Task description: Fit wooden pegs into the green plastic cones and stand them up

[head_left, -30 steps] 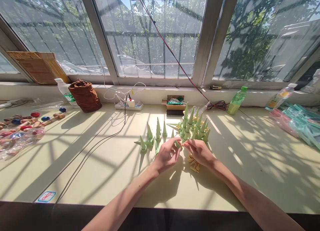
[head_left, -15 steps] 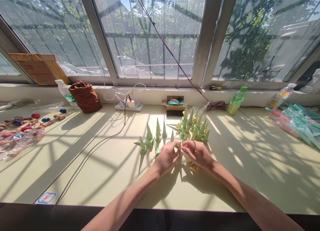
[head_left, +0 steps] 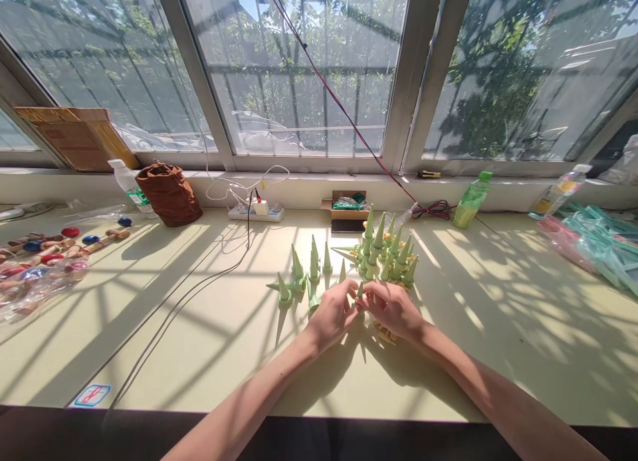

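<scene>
a green cone (head_left: 360, 291) is standing with its tip up between the fingertips of two hands, and i am taking it as the centre of the clock, with twelve being toward the window (head_left: 304, 76). the left hand (head_left: 333, 311), at eight o'clock, is pinching this cone. the right hand (head_left: 396, 308), at four o'clock, is keeping its bent fingertips close at the other side (whether they are also gripping, i cannot tell). some yellow pegs (head_left: 386, 335) are lying at five o'clock, partly below the right hand. at one o'clock a dense group of cones (head_left: 375, 259) is rising, and between nine and ten o'clock several looser cones (head_left: 298, 268) are standing or lying. farther out, a small cardboard box (head_left: 349, 215) is sitting at twelve, a green bottle (head_left: 471, 200) is leaning at two, plastic bags (head_left: 598, 242) are lying at three, wooden pieces (head_left: 74, 248) are spreading at nine, and a brown bag (head_left: 170, 198) is standing at ten.
</scene>
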`<state>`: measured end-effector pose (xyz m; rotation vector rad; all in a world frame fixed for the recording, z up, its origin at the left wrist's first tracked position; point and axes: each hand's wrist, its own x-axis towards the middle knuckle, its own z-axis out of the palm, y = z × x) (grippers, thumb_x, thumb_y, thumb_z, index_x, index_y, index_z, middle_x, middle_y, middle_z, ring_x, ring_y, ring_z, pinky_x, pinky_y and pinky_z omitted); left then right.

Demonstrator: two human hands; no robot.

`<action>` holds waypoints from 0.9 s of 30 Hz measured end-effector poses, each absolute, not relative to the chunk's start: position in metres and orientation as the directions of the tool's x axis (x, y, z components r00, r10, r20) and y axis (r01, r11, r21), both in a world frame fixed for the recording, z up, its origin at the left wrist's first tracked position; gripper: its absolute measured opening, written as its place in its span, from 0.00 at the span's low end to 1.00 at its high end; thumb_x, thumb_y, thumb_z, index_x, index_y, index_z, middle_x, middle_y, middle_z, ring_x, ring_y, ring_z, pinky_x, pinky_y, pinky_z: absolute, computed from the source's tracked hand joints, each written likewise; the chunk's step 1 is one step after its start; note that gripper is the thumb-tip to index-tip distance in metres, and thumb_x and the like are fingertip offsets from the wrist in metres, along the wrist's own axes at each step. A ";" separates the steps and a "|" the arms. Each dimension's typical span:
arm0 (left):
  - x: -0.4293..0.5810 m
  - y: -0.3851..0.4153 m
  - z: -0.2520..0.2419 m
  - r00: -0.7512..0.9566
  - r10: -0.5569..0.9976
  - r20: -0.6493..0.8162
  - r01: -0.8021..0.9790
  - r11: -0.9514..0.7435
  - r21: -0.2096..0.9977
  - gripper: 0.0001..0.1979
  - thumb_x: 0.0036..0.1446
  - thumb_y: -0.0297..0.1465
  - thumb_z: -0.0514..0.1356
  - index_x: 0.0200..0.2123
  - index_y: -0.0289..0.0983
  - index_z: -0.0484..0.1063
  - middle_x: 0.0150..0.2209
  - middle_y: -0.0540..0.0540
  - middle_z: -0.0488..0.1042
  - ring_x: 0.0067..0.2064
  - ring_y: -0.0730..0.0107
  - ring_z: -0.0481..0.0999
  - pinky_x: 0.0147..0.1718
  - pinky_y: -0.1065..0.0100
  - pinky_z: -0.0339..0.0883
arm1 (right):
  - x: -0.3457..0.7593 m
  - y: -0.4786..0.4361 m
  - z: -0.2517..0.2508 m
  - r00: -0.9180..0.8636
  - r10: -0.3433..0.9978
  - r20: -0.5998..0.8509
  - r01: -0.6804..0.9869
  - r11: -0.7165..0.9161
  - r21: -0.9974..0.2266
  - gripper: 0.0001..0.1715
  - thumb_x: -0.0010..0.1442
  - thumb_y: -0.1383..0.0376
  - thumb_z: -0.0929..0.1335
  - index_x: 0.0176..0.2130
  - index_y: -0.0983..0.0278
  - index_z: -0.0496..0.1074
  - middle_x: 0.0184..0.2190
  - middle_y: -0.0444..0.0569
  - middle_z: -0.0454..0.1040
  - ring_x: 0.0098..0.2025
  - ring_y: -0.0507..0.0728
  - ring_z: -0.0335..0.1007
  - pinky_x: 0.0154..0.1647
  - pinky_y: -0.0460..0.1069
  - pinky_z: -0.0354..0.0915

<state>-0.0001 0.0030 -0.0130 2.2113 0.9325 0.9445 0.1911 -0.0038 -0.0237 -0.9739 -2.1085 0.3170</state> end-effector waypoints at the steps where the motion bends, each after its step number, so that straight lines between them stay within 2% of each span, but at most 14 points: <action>1: 0.000 0.003 -0.013 0.507 0.770 0.387 0.379 -0.602 0.703 0.05 0.61 0.28 0.57 0.41 0.36 0.64 0.36 0.48 0.70 0.27 0.75 0.69 0.26 0.71 0.65 | 0.191 -0.004 -0.024 -0.395 0.733 0.554 0.542 0.673 -0.503 0.07 0.67 0.64 0.64 0.37 0.62 0.70 0.26 0.47 0.70 0.24 0.54 0.62 0.26 0.49 0.60; 6: -0.001 0.002 -0.012 0.468 0.793 0.390 0.398 -0.583 0.708 0.08 0.60 0.28 0.57 0.42 0.36 0.63 0.37 0.49 0.69 0.26 0.75 0.70 0.26 0.70 0.65 | 0.193 0.000 -0.025 -0.289 0.755 0.588 0.562 0.632 -0.534 0.07 0.67 0.64 0.63 0.36 0.63 0.68 0.24 0.46 0.70 0.24 0.53 0.62 0.26 0.49 0.60; 10: 0.000 0.003 -0.012 0.481 0.772 0.416 0.426 -0.620 0.658 0.03 0.61 0.29 0.56 0.37 0.36 0.64 0.34 0.48 0.69 0.26 0.74 0.68 0.26 0.69 0.63 | 0.195 0.005 -0.028 -0.202 0.751 0.628 0.624 0.593 -0.509 0.11 0.67 0.60 0.63 0.36 0.63 0.69 0.22 0.45 0.68 0.23 0.52 0.60 0.25 0.48 0.60; 15: 0.001 0.002 -0.012 0.539 0.732 0.417 0.421 -0.662 0.620 0.05 0.62 0.29 0.56 0.32 0.36 0.66 0.32 0.48 0.69 0.26 0.74 0.67 0.26 0.69 0.63 | 0.197 0.008 -0.029 -0.184 0.760 0.623 0.676 0.558 -0.481 0.17 0.68 0.59 0.61 0.29 0.63 0.65 0.21 0.43 0.63 0.22 0.51 0.55 0.25 0.47 0.56; 27: 0.002 0.001 -0.011 0.584 0.708 0.397 0.422 -0.683 0.596 0.06 0.62 0.27 0.56 0.31 0.36 0.67 0.31 0.47 0.70 0.27 0.72 0.68 0.27 0.68 0.64 | 0.199 0.013 -0.029 -0.224 0.797 0.561 0.705 0.530 -0.472 0.17 0.68 0.58 0.61 0.40 0.66 0.72 0.21 0.44 0.68 0.21 0.53 0.61 0.25 0.47 0.58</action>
